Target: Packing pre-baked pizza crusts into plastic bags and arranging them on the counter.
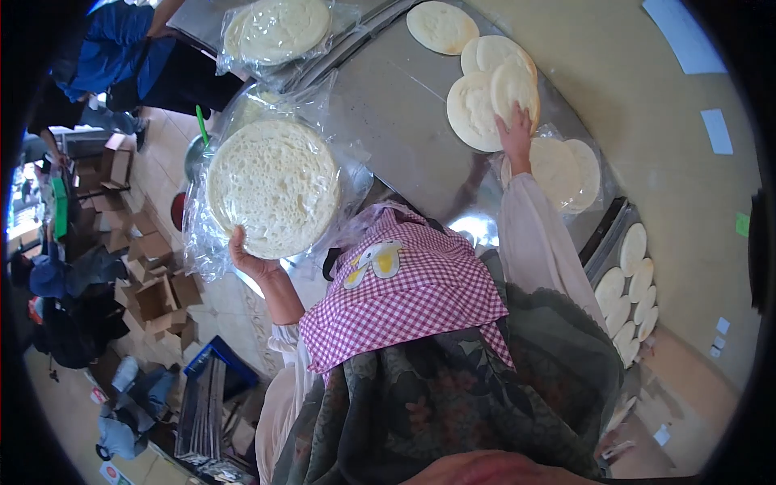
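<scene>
My left hand (254, 260) grips the near edge of a round flatbread (276, 188) whose porous face shows; a clear plastic bag (197, 236) lies around and under it. My right hand (517, 136) rests with spread fingers on an oval flatbread (510, 88), the foremost of several overlapping breads on the metal table (400, 109). Whether its fingers have closed on that bread I cannot tell. Just below the right wrist are more flatbreads (548, 170) on clear plastic. A single flatbread (442, 27) lies at the table's far edge.
Bagged flatbreads (279, 30) sit at the upper left. Smaller breads (633, 242) lie on a surface at the right, by the wall. A green-handled utensil (202, 124) stands in a bowl. Cardboard boxes (157, 297) and a blue crate (242, 361) are at the left, with people nearby.
</scene>
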{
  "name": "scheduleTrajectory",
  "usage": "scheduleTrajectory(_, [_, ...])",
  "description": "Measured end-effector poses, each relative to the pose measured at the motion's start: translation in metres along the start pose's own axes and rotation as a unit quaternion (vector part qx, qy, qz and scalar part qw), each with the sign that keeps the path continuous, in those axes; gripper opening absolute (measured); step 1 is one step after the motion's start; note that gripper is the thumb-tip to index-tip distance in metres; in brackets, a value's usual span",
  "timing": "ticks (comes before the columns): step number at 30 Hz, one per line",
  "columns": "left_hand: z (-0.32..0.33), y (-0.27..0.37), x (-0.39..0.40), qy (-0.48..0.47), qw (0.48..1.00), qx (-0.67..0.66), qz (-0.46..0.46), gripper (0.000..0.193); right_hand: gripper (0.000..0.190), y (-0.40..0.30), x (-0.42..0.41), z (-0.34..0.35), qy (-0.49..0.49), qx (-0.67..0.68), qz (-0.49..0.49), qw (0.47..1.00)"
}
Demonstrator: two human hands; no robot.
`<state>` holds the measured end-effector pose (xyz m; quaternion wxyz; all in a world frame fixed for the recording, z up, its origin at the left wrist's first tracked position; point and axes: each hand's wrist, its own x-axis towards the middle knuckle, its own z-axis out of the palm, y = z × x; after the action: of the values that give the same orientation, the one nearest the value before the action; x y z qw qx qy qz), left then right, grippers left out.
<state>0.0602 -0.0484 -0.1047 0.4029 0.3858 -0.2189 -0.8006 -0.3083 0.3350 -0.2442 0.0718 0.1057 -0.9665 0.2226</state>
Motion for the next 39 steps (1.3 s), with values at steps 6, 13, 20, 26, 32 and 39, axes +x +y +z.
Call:
scheduleTrajectory(6, [-0.021, -0.012, 0.003, 0.054, 0.997, -0.049, -0.020, 0.056, 0.075, -0.028, 0.012, 0.011, -0.024, -0.179, 0.022, 0.983])
scheduleTrajectory(13, [-0.030, -0.025, 0.007, 0.115, 0.992, -0.046, -0.020, 0.058, 0.074, -0.027, 0.005, 0.017, -0.109, -0.295, -0.107, 0.943])
scheduleTrajectory(20, [-0.045, -0.022, 0.009, 0.104, 0.993, -0.049, -0.031, 0.060, 0.059, 0.047, 0.034, -0.028, -0.130, -0.093, 0.008, 0.987])
scheduleTrajectory(26, [-0.040, -0.015, 0.014, 0.087, 0.995, -0.037, -0.031, 0.062, 0.062, 0.031, 0.014, -0.015, -0.131, -0.150, 0.037, 0.979])
scheduleTrajectory(32, [-0.014, -0.008, 0.015, 0.055, 0.998, 0.006, -0.020, 0.061, 0.062, 0.017, 0.002, -0.002, -0.092, -0.174, 0.062, 0.978])
scheduleTrajectory(39, [0.015, -0.029, 0.017, -0.028, 0.996, 0.049, -0.067, 0.050, 0.026, -0.204, -0.020, -0.073, -0.106, 0.427, 0.042, 0.897])
